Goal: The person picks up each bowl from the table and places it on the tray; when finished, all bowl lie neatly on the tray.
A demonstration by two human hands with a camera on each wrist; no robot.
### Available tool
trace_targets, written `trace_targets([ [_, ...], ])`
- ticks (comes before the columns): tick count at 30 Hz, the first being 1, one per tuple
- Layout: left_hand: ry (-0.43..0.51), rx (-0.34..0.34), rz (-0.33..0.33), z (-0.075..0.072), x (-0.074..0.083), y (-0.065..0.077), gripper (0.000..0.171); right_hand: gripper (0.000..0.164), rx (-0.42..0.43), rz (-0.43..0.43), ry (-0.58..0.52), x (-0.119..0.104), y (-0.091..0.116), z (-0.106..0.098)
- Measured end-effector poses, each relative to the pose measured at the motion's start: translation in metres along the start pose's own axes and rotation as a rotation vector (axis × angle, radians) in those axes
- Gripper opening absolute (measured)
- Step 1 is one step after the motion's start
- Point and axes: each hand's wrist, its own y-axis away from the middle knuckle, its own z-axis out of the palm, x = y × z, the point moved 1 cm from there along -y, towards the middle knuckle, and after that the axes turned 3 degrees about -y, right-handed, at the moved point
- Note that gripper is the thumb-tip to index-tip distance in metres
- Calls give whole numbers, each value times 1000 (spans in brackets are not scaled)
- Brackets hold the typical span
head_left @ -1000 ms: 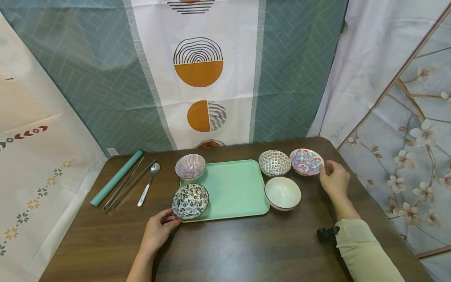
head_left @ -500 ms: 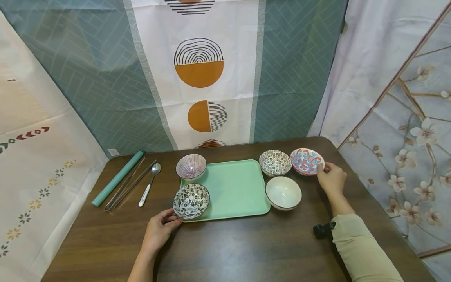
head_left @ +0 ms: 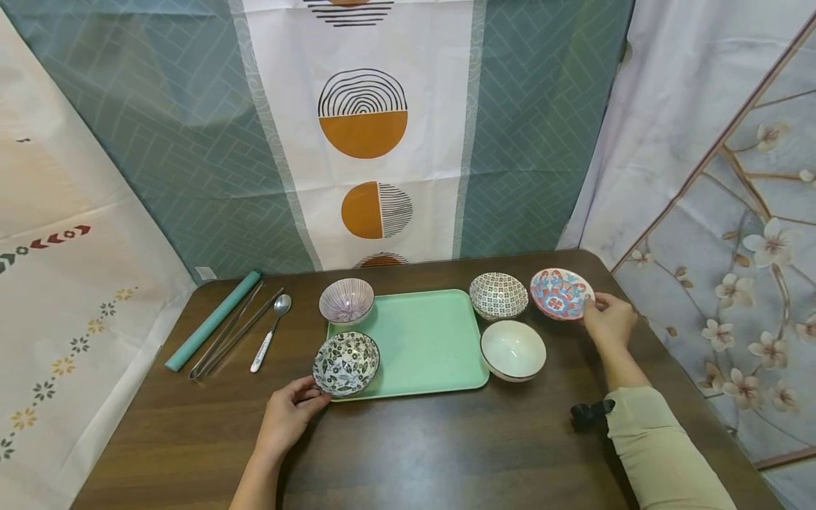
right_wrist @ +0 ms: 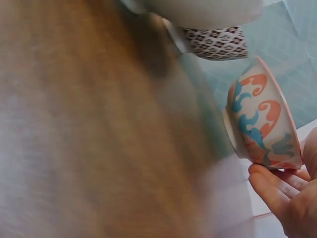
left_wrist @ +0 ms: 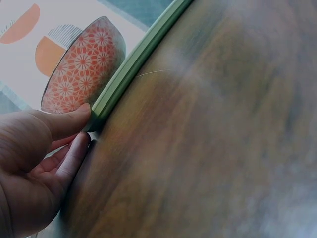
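Note:
My left hand (head_left: pixel 288 416) is at the near left corner of the mint-green tray (head_left: pixel 433 347). In the left wrist view its thumb and a finger pinch the tray's corner, beside a bowl with a red floral outside. From the head, this black-and-white floral bowl (head_left: pixel 346 363) stands on that corner. With thumb and fingers, my right hand (head_left: pixel 610 320) holds the red-and-blue patterned bowl (head_left: pixel 561 294) at its right side. In the right wrist view that bowl's foot shows, and the bowl looks raised off the table.
A purple-striped bowl (head_left: pixel 347 301) sits on the tray's far left corner. Right of the tray stand a checkered bowl (head_left: pixel 499 295) and a white bowl (head_left: pixel 513 350). A spoon (head_left: pixel 272 331), metal tongs (head_left: pixel 229 338) and a green stick-like tube (head_left: pixel 213 320) lie at left.
My right hand has closed on the red-and-blue bowl's rim and shifted it slightly right, away from the checkered bowl. The left hand has stayed at the tray corner.

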Motion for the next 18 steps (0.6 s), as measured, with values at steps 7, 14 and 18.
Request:
trace_targets([
  [7, -7, 1, 10, -1, 1, 1, 43, 39, -67, 40, -82, -24, -9, -16],
  [14, 1, -2, 11, -1, 0, 1, 44, 41, -106, 14, -77, -59, -5, -23],
  [18, -3, 1, 12, -1, 0, 1, 44, 38, -142, -42, -112, -78, 2, -20],
])
